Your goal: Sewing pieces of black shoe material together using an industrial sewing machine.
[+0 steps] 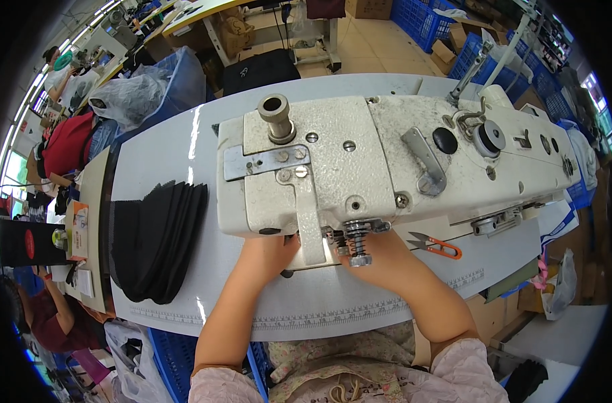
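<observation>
A white industrial sewing machine [346, 164] stretches across the table in front of me. My left hand [271, 254] reaches in under its left end, beside the presser bar, with the fingers hidden behind the machine head. On the other side of the bar, next to the spring tension knob [358, 245], my right hand [381, 254] also goes under the head, its fingers out of sight. Whatever the hands hold or touch there cannot be seen. To the left lies a stack of black fabric pieces [159, 242]. Thread snips [440, 247] with orange handles rest right of my right hand.
A printed ruler strip runs along the front edge of the pale table [319, 316]. Beyond its left side stand a blue bin [185, 84] with plastic bags and a side table with boxes. Other people work at the far left. Blue crates [420, 23] stand at the back right.
</observation>
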The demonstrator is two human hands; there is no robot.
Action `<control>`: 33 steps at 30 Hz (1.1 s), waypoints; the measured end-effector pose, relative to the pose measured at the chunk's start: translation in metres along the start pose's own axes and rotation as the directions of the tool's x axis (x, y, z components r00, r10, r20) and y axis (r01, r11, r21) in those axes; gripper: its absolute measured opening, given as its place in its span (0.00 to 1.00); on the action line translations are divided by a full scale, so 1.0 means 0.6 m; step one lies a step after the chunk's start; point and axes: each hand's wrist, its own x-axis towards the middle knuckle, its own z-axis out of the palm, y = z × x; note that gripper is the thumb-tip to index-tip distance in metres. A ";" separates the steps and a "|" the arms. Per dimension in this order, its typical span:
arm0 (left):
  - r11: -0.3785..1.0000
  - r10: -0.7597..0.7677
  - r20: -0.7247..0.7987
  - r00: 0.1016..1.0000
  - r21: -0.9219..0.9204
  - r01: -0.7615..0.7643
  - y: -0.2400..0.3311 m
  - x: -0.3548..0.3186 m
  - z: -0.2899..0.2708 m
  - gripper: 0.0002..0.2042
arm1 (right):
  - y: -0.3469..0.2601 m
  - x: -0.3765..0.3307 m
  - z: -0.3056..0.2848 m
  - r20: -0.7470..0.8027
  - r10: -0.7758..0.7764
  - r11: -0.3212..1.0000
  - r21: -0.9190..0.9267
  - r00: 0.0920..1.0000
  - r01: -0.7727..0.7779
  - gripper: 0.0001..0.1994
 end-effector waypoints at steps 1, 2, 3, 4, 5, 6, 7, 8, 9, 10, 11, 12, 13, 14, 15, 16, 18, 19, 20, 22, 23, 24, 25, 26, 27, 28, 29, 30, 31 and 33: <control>1.000 0.014 -0.003 1.000 0.010 -0.014 -0.002 -0.001 0.000 0.10 | -0.001 0.001 0.000 -0.014 -0.015 1.000 -0.006 1.000 0.015 0.07; 1.000 0.015 -0.002 1.000 0.008 -0.015 0.002 0.001 -0.002 0.10 | 0.001 0.000 0.001 -0.013 -0.013 1.000 -0.007 1.000 0.013 0.07; 0.999 -0.040 0.040 0.998 -0.019 0.041 0.009 0.002 -0.006 0.11 | 0.003 0.000 0.002 -0.025 -0.023 1.000 -0.010 0.999 0.023 0.07; 0.994 -0.094 0.083 0.992 -0.044 0.098 0.013 0.003 -0.008 0.11 | 0.005 0.000 0.003 -0.037 -0.033 0.999 -0.013 0.999 0.033 0.07; 0.994 -0.095 0.082 0.992 -0.044 0.099 0.013 0.003 -0.009 0.11 | 0.005 0.000 0.004 -0.037 -0.034 0.999 -0.014 0.999 0.034 0.07; 0.996 -0.079 0.074 0.994 -0.024 0.081 0.013 0.003 -0.009 0.11 | 0.004 0.000 0.004 -0.026 -0.023 1.000 -0.020 0.999 0.022 0.07; 0.998 -0.063 0.067 0.996 -0.004 0.063 0.013 0.003 -0.010 0.12 | 0.004 0.000 0.004 -0.017 -0.011 1.000 -0.027 1.000 0.011 0.07; 0.998 -0.064 0.066 0.996 -0.003 0.065 0.011 0.003 -0.009 0.12 | 0.005 0.001 0.006 -0.016 -0.013 1.000 -0.026 1.000 0.012 0.07; 0.999 -0.033 0.026 0.999 -0.006 0.033 0.008 0.003 -0.007 0.11 | 0.005 0.001 0.009 -0.010 0.000 1.000 -0.014 1.000 0.000 0.07; 1.000 -0.002 -0.014 1.000 -0.008 0.001 0.006 0.003 -0.005 0.11 | 0.006 0.001 0.011 -0.003 0.012 1.000 -0.003 1.000 -0.012 0.07; 1.000 -0.001 -0.015 1.000 -0.008 0.001 0.004 0.004 -0.002 0.11 | 0.007 0.001 0.012 -0.004 0.012 1.000 -0.003 1.000 -0.012 0.07; 1.000 -0.013 -0.025 1.000 -0.007 0.013 0.002 0.006 0.000 0.10 | 0.009 0.001 0.014 -0.018 0.010 1.000 -0.004 1.000 -0.010 0.07; 1.000 -0.025 -0.036 0.999 -0.007 0.025 0.002 0.007 0.002 0.10 | 0.009 0.001 0.015 -0.031 0.008 1.000 -0.004 0.999 -0.008 0.07; 1.000 -0.025 -0.035 0.999 -0.006 0.024 0.003 0.007 0.002 0.10 | 0.010 0.002 0.015 -0.032 0.009 1.000 -0.004 0.999 -0.009 0.07; 0.999 -0.043 -0.035 0.998 -0.014 0.042 0.004 0.008 0.003 0.10 | 0.011 0.002 0.014 -0.040 0.004 1.000 0.009 0.999 -0.004 0.07; 0.998 -0.061 -0.035 0.998 -0.022 0.061 0.005 0.008 0.003 0.09 | 0.012 0.002 0.015 -0.048 0.000 1.000 0.022 0.999 0.001 0.07; 0.999 -0.048 -0.056 0.997 -0.018 0.047 0.008 0.010 0.003 0.09 | 0.016 0.002 0.018 -0.037 0.010 1.000 0.018 0.999 -0.010 0.07; 0.999 -0.035 -0.078 0.996 -0.014 0.034 0.009 0.010 0.003 0.09 | 0.018 0.002 0.020 -0.025 0.020 1.000 0.015 0.999 -0.019 0.07; 0.999 -0.035 -0.078 0.996 -0.014 0.034 0.007 0.010 0.004 0.09 | 0.018 0.002 0.022 -0.025 0.019 1.000 0.015 0.999 -0.018 0.07; 0.999 -0.024 -0.055 0.998 0.022 0.025 -0.003 0.010 0.010 0.09 | 0.019 0.003 0.023 -0.024 0.015 1.000 0.015 1.000 -0.014 0.07; 0.999 -0.024 -0.055 0.998 0.023 0.026 -0.008 0.009 0.014 0.09 | 0.019 0.003 0.022 -0.024 0.014 1.000 0.015 1.000 -0.013 0.07; 1.000 0.014 -0.083 0.996 0.021 -0.012 -0.014 0.008 0.017 0.09 | 0.017 0.003 0.021 -0.013 0.024 1.000 0.018 1.000 -0.024 0.07; 0.999 0.052 -0.110 0.993 0.021 -0.050 -0.017 0.007 0.019 0.09 | 0.015 0.003 0.019 -0.003 0.035 0.999 0.022 0.999 -0.035 0.07; 0.999 0.052 -0.110 0.993 0.020 -0.050 -0.014 0.009 0.019 0.09 | 0.015 0.003 0.018 -0.003 0.035 0.999 0.021 0.999 -0.035 0.07; 0.999 0.054 -0.141 0.989 0.015 -0.052 -0.009 0.012 0.017 0.09 | 0.014 0.003 0.016 -0.008 0.033 0.999 0.021 0.999 -0.033 0.07; 0.998 0.055 -0.171 0.984 0.010 -0.054 -0.005 0.013 0.016 0.09 | 0.015 0.003 0.015 -0.013 0.032 0.999 0.021 0.999 -0.031 0.07; 0.998 0.056 -0.171 0.984 0.009 -0.055 -0.003 0.013 0.015 0.09 | 0.015 0.003 0.015 -0.013 0.032 0.999 0.021 0.999 -0.032 0.07; 0.999 0.046 -0.167 0.985 0.004 -0.046 -0.001 0.013 0.014 0.09 | 0.016 0.003 0.015 -0.018 0.029 1.000 0.013 0.999 -0.029 0.07; 0.999 0.036 -0.163 0.986 -0.002 -0.036 -0.001 0.013 0.015 0.09 | 0.017 0.002 0.016 -0.023 0.027 1.000 0.004 0.999 -0.026 0.07; 0.997 0.071 -0.158 0.985 0.033 -0.067 -0.014 0.013 0.020 0.09 | 0.017 0.004 0.017 -0.029 0.007 1.000 -0.004 1.000 -0.007 0.07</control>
